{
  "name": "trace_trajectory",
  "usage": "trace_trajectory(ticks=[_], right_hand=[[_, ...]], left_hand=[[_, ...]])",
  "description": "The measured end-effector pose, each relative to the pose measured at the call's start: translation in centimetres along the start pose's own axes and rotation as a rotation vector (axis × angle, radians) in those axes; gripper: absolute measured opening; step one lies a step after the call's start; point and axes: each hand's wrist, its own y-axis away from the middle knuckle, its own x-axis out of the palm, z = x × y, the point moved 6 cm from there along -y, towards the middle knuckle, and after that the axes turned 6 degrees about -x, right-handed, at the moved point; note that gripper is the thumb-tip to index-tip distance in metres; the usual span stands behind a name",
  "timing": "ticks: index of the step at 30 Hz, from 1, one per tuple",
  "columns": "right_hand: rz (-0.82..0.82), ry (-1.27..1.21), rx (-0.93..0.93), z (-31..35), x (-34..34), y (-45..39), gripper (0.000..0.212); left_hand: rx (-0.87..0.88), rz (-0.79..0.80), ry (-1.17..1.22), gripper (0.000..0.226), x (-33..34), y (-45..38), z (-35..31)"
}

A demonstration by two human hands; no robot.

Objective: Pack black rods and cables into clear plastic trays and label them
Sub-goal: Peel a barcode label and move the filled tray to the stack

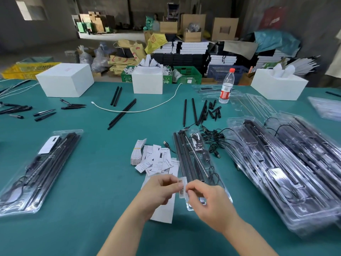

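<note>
1. Viewed from a head camera, two bare hands meet low in the middle of a teal table (92, 182). The left hand (158, 191) and the right hand (204, 198) each pinch one barcode sticker (182, 188) between thumb and fingertips; it looks as if it is being peeled, though the backing cannot be made out.
2. Just past the hands, at 1 o'clock, lies the open tray (195, 163), a clear plastic tray already holding black rods and a coiled cable. It shows no label yet, so it is probably the one to be stickered next.
3. At 12 o'clock from the hands sits a loose heap of paper labels (156, 159); they overlap too much to count.
4. At 9 o'clock, one finished tray (36, 172) is packed and carries a white label.
5. At 3 o'clock, a stack of filled trays (287, 163) lies in a blurred, overlapping pile; the count is uncertain.
6. At 1 o'clock, beside the open tray, is a tangle of black cables (214, 137).
7. Farther off, from 11 to 1 o'clock, unpacked black rods (122, 113) lie in small groups, roughly nine long ones, so packing remains.
8. Along the far edge stand three white boxes (64, 80) and one water bottle (227, 86).
</note>
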Motion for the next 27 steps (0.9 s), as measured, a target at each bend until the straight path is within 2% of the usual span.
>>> trace_trajectory(ticks=[3,5,8,11,15,19,21,23,25,27], right_hand=[[-0.095,-0.115,0.125,-0.9,-0.5,0.4,0.008],[-0.143,-0.236,0.300,-2.0,-0.6,0.7,0.018],[-0.086,-0.432,0.526,-3.3,0.4,1.1,0.015],[-0.060,-0.500,0.540,-3.8,0.4,1.3,0.015],[-0.017,-0.466,0.528,-4.2,0.2,1.7,0.017],[0.006,-0.446,0.544,-5.1,-0.2,2.6,0.016],[-0.005,-0.434,0.564,-5.8,-0.5,3.2,0.011],[-0.027,-0.345,0.583,-7.0,-1.0,3.9,0.008],[-0.057,-0.059,0.550,-8.4,-2.2,4.8,0.018],[-0.081,0.274,0.463,-8.9,-3.8,5.3,0.029]], left_hand=[[0.030,-0.081,0.015,0.013,0.3,-0.1,-0.3],[0.033,-0.142,0.044,0.016,0.5,-0.3,-0.5],[0.062,-0.146,0.040,0.017,1.3,-0.3,-0.8],[0.099,-0.169,0.009,0.015,1.8,-0.4,-1.1],[0.142,-0.225,-0.039,0.003,1.6,-0.8,-1.2],[0.140,-0.150,-0.118,0.003,2.3,-1.5,-1.4],[0.149,-0.170,-0.107,0.004,2.6,-1.9,-1.5],[0.169,-0.253,-0.091,0.005,2.4,-2.5,-1.6],[0.176,-0.324,-0.070,0.005,2.2,-3.2,-1.8],[0.173,-0.319,-0.063,0.004,2.7,-4.0,-2.0]])
